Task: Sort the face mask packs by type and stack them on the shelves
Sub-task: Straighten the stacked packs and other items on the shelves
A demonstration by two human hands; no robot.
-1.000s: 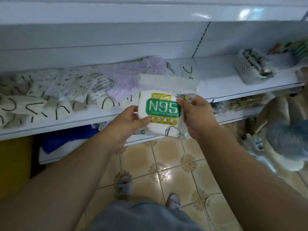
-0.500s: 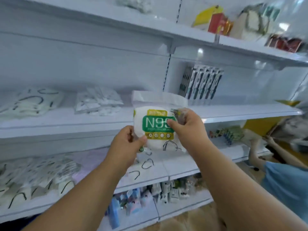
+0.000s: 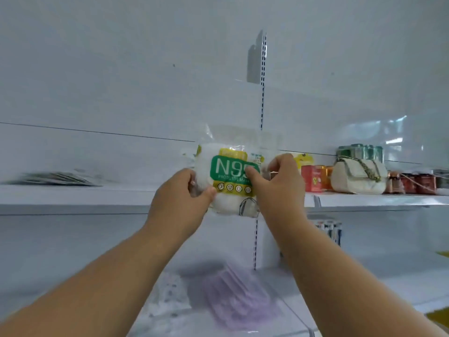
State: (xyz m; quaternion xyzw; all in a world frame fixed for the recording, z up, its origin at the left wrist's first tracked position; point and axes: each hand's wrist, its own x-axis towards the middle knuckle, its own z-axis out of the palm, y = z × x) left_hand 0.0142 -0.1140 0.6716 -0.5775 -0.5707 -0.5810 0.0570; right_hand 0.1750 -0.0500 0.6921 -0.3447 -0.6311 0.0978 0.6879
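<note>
Both hands up at upper-shelf height, holding one N95 mask pack (image 3: 230,181) between them. Left hand (image 3: 178,199) grips the pack's left edge, thumb curled onto the front near the lower yellow band. Right hand (image 3: 277,183) grips the right edge, thumb lying across the green N95 label and covering part of the "5", fingers wrapped round the back. Pack is upright, label facing camera, clear plastic top flap sticking up; it's in the air in front of the upper shelf (image 3: 97,197), not resting on it. Purple mask packs (image 3: 237,297) lie blurred on the lower shelf (image 3: 364,283), below the hands. To the right on the upper shelf: white handbag (image 3: 357,177), red box (image 3: 313,181), dark jars (image 3: 418,182). Blurred flat packs (image 3: 56,178) far left on that shelf, type unreadable.
</note>
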